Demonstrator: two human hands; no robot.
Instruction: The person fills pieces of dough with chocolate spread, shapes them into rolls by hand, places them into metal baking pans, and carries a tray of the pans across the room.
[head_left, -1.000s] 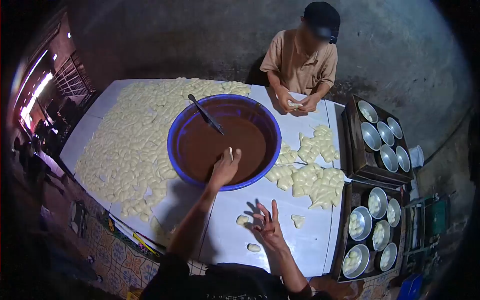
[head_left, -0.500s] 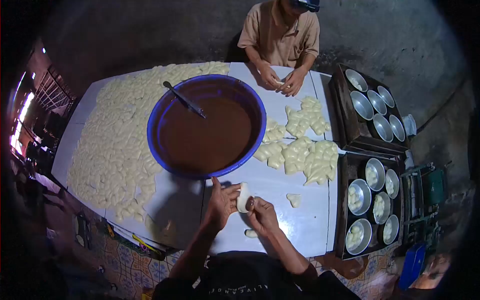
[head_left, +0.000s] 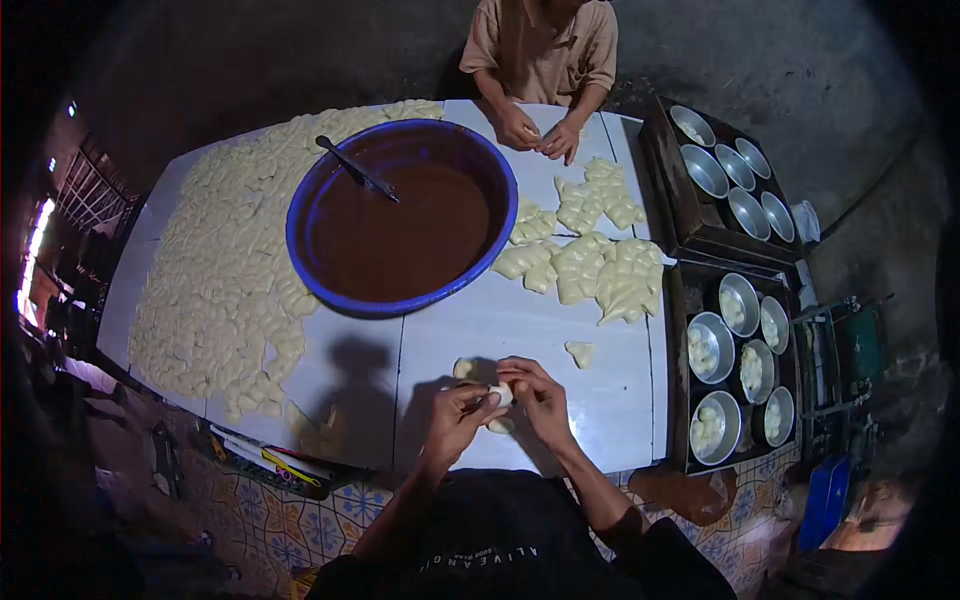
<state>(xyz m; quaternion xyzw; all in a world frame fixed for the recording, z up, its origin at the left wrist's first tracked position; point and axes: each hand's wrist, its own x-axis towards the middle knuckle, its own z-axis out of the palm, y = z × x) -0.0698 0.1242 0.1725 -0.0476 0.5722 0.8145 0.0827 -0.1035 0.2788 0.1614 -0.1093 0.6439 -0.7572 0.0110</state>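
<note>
My left hand (head_left: 458,420) and my right hand (head_left: 538,398) meet over the front of the white table, fingers closed round a small piece of pale dough (head_left: 501,396). One loose dough piece (head_left: 467,369) lies just behind my hands, and another (head_left: 500,425) shows partly under them. A small flat piece (head_left: 579,353) rests to the right. Beyond my hands stands a blue basin (head_left: 402,305) of brown filling, with a dark-handled utensil (head_left: 357,168) leaning in it.
Many dough pieces (head_left: 220,270) cover the table's left side; more dough (head_left: 600,275) lies right of the basin. Across the table, a co-worker's hands (head_left: 545,135) handle dough. Two dark wooden crates (head_left: 675,400) with round metal tins (head_left: 715,428) stand at the right.
My hands have come together and folded the dough over its brown filling, now smaller and rounded between my fingers. The view has shifted, so the basin and table sit higher in the frame.
</note>
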